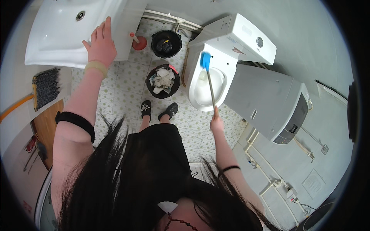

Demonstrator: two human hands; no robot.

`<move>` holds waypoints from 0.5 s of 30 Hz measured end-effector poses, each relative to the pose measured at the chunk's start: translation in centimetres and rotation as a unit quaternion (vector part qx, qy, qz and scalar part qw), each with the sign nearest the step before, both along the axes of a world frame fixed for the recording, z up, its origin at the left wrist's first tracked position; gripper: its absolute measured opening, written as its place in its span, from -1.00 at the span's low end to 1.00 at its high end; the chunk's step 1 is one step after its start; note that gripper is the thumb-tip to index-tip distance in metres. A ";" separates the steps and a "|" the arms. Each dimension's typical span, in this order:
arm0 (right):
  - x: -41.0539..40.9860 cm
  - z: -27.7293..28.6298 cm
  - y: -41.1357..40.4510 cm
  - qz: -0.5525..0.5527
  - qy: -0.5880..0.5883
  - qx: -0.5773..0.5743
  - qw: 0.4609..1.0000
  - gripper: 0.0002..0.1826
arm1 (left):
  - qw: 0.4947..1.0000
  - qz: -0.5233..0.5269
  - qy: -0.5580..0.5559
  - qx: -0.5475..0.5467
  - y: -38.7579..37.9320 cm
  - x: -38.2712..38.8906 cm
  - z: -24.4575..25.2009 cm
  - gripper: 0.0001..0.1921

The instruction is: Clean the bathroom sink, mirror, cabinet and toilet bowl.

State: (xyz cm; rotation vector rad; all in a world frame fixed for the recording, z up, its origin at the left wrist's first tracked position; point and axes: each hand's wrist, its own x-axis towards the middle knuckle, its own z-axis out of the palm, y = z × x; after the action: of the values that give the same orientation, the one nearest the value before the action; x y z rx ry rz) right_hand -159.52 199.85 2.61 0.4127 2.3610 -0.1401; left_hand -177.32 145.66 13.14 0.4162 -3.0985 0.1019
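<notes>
My right hand point(216, 124) is closed around the metal handle of a toilet brush point(205, 61). Its blue head is over the rear left part of the rim of a white ceramic toilet point(202, 104), beside the two seat-hinge holes. The handle crosses above the bowl. At the upper left, my left hand point(101, 47) has its fingers spread over the right edge of a white washbasin point(62, 40) and holds nothing; whether it presses on the basin cannot be told.
Left of the toilet stand a bin full of used paper point(163, 80), a black-lined bin point(166, 44) and a red plunger point(139, 43). A grey washing machine point(260, 98) stands right of it. A broom point(47, 88) is at the left wall.
</notes>
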 end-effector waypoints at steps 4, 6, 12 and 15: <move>-3.0 -1.3 0.3 0.031 0.013 0.010 0.999 -0.32 | 1.000 0.015 -0.020 -0.001 0.1 -0.2 -0.5 -0.14; 0.4 0.0 0.8 0.028 -0.016 0.017 0.999 -0.27 | 0.999 0.032 -0.036 0.005 -0.2 0.0 -0.7 -0.16; 1.9 0.6 1.3 0.086 -0.043 0.049 0.994 -0.27 | 1.000 0.025 -0.016 -0.003 -1.0 0.3 -0.5 -0.15; -2.4 -1.7 1.4 0.076 0.024 0.029 0.996 -0.29 | 1.000 -0.003 0.002 -0.009 -0.1 -0.1 -1.1 -0.13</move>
State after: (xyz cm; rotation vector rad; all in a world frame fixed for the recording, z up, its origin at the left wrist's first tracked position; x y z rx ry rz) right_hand -161.95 201.24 0.90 0.2598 2.4371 -0.0099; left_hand -177.41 145.53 12.02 0.4047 -3.0919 0.1271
